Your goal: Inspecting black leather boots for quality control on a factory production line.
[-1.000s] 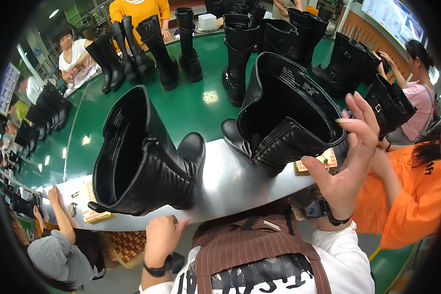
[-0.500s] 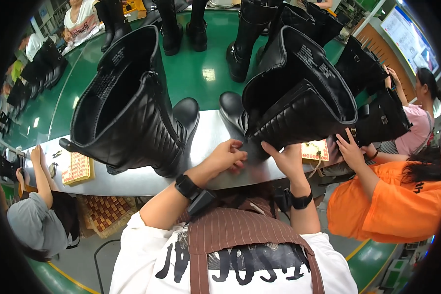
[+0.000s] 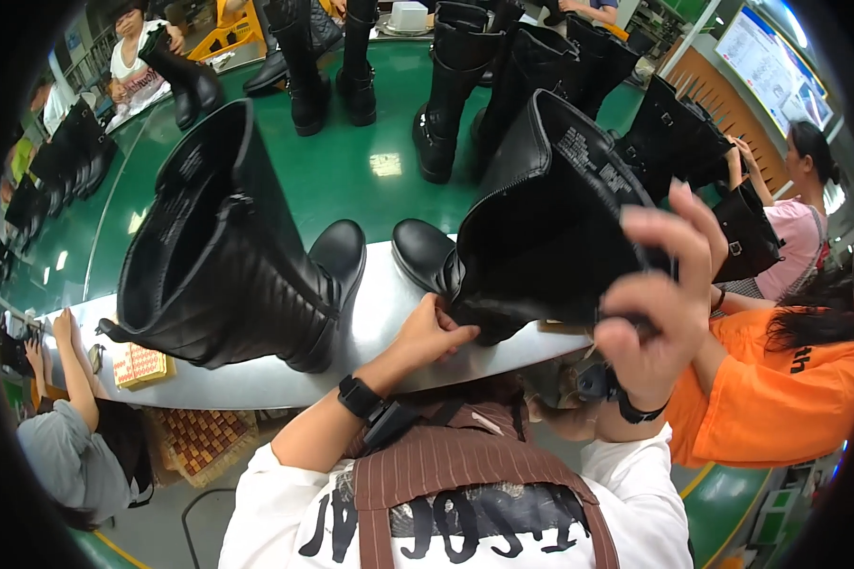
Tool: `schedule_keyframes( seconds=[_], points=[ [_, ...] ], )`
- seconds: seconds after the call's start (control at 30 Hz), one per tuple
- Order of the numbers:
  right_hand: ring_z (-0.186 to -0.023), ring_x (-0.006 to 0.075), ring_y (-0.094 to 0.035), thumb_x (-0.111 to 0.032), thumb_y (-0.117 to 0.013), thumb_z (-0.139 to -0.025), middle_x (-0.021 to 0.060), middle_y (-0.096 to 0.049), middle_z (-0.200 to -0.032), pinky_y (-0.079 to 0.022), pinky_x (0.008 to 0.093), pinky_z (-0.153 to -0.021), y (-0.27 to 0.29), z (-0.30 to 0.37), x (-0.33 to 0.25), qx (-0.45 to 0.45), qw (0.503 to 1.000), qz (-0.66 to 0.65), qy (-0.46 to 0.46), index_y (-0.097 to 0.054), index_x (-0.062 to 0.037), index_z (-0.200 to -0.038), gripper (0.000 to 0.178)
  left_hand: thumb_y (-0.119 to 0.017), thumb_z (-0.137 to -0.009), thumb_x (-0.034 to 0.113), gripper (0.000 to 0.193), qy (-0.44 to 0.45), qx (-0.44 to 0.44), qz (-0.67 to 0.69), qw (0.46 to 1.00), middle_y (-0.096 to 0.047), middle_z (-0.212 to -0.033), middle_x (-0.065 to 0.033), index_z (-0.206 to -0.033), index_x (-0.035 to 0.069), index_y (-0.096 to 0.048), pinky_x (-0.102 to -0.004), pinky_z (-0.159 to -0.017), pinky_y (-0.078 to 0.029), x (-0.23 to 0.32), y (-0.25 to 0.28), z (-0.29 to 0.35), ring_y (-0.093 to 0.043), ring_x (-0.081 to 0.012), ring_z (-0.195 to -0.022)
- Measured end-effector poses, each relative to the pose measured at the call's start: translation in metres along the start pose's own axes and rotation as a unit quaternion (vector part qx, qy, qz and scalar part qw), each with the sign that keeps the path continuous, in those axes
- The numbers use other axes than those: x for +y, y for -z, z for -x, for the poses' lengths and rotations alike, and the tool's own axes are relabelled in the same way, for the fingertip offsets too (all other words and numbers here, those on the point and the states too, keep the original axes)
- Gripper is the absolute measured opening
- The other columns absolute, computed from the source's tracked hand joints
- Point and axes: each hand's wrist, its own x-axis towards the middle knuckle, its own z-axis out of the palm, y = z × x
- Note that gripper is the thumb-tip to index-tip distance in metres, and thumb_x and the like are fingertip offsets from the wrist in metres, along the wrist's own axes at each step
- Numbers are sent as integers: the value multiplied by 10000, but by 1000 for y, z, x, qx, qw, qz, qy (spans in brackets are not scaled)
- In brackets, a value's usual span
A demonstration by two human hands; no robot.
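Two tall black boots stand upright in front of me on a metal edge. On the left boot (image 3: 228,284) the quilted shaft faces me, and neither hand touches it. The right boot (image 3: 541,237) has its side zip undone and its shaft gaping, showing the dark inside. My left hand (image 3: 425,334) is closed at this boot's ankle, thumb and finger pinched against the leather; any small part between them is hidden. My right hand (image 3: 664,303) is raised beside the shaft's right side, fingers bent but apart, slightly blurred, with nothing visible in it.
A green table (image 3: 256,190) with a metal border (image 3: 370,322) curves around me, carrying several more black boots (image 3: 446,95). A stack of patterned cards (image 3: 142,365) lies left. Close on my right sits a person in orange (image 3: 778,398); others work around the table.
My right hand has risen from the right boot's lower shaft to beside its top. The shaft now gapes wider. My left hand has closed into a pinch at the ankle. The view has shifted slightly.
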Motion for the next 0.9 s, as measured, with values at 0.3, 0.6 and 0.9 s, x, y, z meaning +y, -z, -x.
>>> schedule_keyframes(
  seconds=[0.3,0.6,0.9],
  points=[
    [-1322,365,-236,-613,-747,-645,96,-356,-1190,-163,708,-1114,-11,33,4,178,957,-202,106,-636,-256,-582,379,-827,-657,490,918,-27,6,-121,992,-594,-807,-86,-1242,-106,-446,-294,-567,-509,12,2,1,-622,-176,-652],
    [-1451,253,-54,-635,-636,-748,-21,-277,-1390,-138,814,-1043,-17,58,-5,301,937,-51,170,-582,-306,-623,356,-873,-608,455,830,-64,33,-96,993,-590,-802,-90,-1150,-59,-511,-317,-641,-508,11,1,4,-603,-190,-690],
    [-1323,351,-330,-531,-813,-667,171,-266,-1446,-448,453,-996,-19,38,-10,210,969,-103,-82,-382,-111,-1397,945,-863,-677,392,579,-101,45,-113,987,-604,-735,-79,-933,-7,-530,-311,-592,-498,-5,4,-6,-594,-153,-648]
  ],
)
